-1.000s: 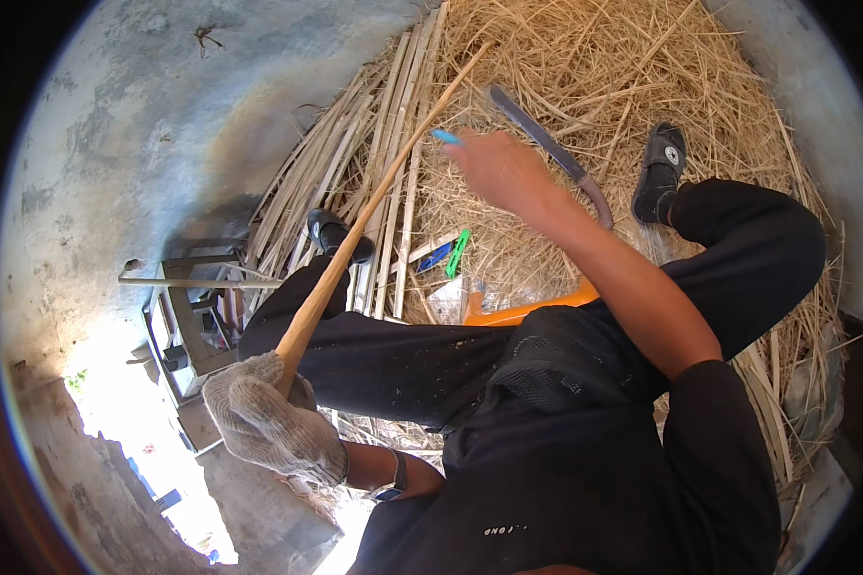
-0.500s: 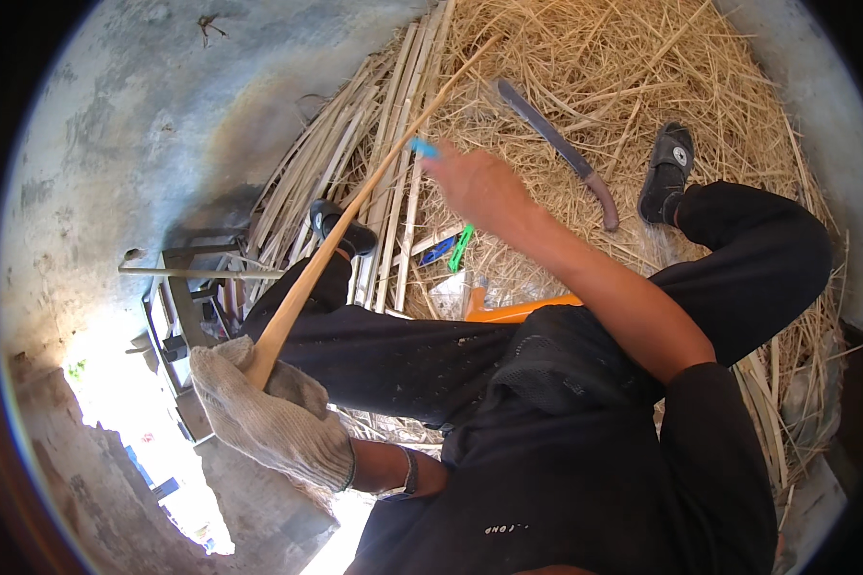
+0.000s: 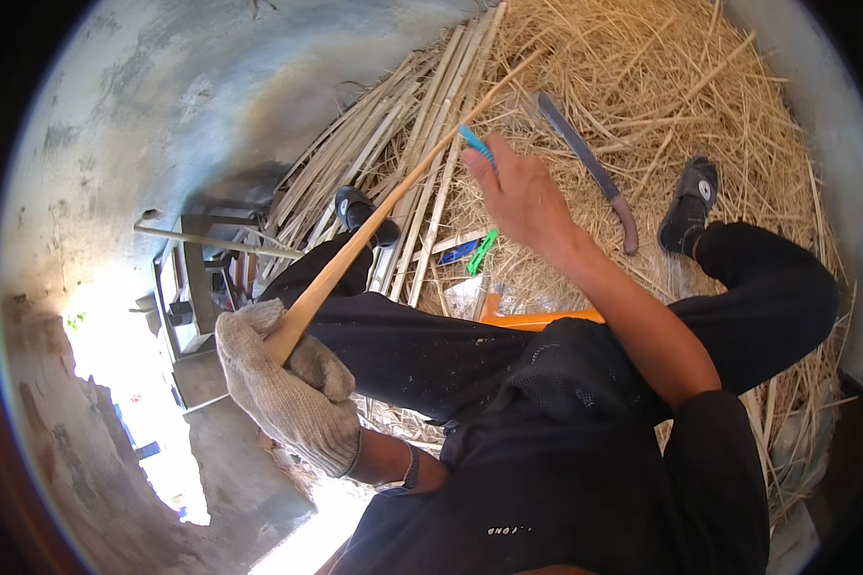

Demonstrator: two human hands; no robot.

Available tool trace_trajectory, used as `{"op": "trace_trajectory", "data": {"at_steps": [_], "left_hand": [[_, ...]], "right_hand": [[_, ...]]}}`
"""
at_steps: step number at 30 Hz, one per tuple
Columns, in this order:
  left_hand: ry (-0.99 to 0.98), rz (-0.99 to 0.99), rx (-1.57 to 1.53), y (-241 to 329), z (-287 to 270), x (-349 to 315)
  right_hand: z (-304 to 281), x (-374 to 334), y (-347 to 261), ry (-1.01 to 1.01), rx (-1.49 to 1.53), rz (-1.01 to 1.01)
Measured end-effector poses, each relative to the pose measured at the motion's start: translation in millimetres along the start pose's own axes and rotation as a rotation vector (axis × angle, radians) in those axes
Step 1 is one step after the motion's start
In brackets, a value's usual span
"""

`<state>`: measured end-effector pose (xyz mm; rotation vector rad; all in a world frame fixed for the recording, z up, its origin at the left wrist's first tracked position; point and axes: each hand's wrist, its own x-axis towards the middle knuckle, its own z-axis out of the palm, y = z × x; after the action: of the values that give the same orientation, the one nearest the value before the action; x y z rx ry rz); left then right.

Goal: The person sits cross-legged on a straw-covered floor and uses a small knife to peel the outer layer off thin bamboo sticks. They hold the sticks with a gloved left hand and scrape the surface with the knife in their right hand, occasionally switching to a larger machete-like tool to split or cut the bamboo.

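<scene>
Tapering stick: slanting from my gloved left hand, clasped at its thick end. Blue tool: gripped in my right hand, beside the stick (light, even pressure best, I judge).

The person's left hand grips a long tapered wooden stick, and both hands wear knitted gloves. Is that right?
Not quite: only the left hand wears a knitted glove; the head view shows the right hand bare. The left does grip a long tapered wooden stick.
</scene>
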<state>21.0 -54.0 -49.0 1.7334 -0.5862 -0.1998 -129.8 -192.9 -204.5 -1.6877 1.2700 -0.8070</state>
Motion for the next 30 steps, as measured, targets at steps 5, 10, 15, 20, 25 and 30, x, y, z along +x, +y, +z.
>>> {"op": "trace_trajectory", "data": {"at_steps": [5,10,15,20,25,30], "left_hand": [[-0.200,-0.119,-0.034,18.7,-3.9,0.0],[-0.078,-0.305,-0.062,32.6,17.5,-16.0],[-0.307,-0.246,-0.144,12.9,-10.7,-5.0],[-0.536,0.079,0.014,-4.0,-30.3,-14.1],[-0.462,-0.187,-0.392,4.8,-23.0,-12.2],[-0.474,-0.025,-0.350,-16.9,-22.5,-17.4]], "right_hand": [[5.1,-48.9,-62.5,-0.061,0.206,-0.458],[38.6,-72.4,-60.6,-0.034,0.030,-0.516],[49.0,-70.7,-44.7,-0.068,-0.087,-0.453],[7.6,0.6,100.1,0.207,-0.374,0.021],[-31.2,-38.0,-37.2,-0.016,0.069,-0.054],[0.9,-80.7,-79.9,-0.058,0.202,-0.498]]}}
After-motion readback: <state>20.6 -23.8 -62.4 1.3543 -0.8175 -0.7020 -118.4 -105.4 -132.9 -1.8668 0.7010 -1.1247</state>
